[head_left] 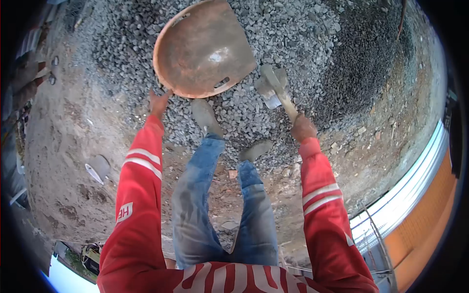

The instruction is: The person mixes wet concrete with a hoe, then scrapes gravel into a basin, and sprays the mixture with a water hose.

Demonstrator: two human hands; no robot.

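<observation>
My right hand (304, 128) is wrapped around the short wooden handle of a hoe (285, 100). The hoe's metal head rests on the grey gravel (244, 115), just right of a shallow, rust-orange pan (200, 51). This pan has one rounded side, one straight side and slots near its rim, and only a dusty film shows inside. At its lower left rim is my left hand (159, 103), thumb and fingers apart, one fingertip right at the edge.
My boots (205, 116) stand on the gravel below the pan. A darker heap of finer stone (364, 58) lies at the right. On the bare dirt at the left sits a small grey scrap (99, 168). An orange wall (415, 224) rises at the lower right.
</observation>
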